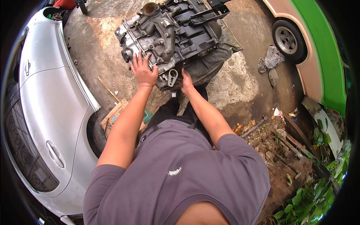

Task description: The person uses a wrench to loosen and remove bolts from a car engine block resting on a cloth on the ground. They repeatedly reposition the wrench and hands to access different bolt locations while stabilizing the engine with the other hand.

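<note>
A car engine (187,41), with a bare metal intake manifold (165,41) on its near left and a black cover, lies in front of me on a dark cloth (210,67). My left hand (144,73) rests on the engine's near left edge, its fingers spread over the metal. At the engine's near side, my right hand (186,81) reaches up with a finger stretched out against it; the other fingers are partly hidden. Between the two hands sits a light grey metal piece with a ring-shaped end (172,77). Neither hand visibly holds a loose thing.
A silver car (48,105) stands close on the left. To the right is a green and beige vehicle with a wheel (288,41), plastic bags (272,58) beside it. Cardboard (114,114) and a stick lie at my left; rubble, metal bars (255,126) and plants (307,202) are at lower right.
</note>
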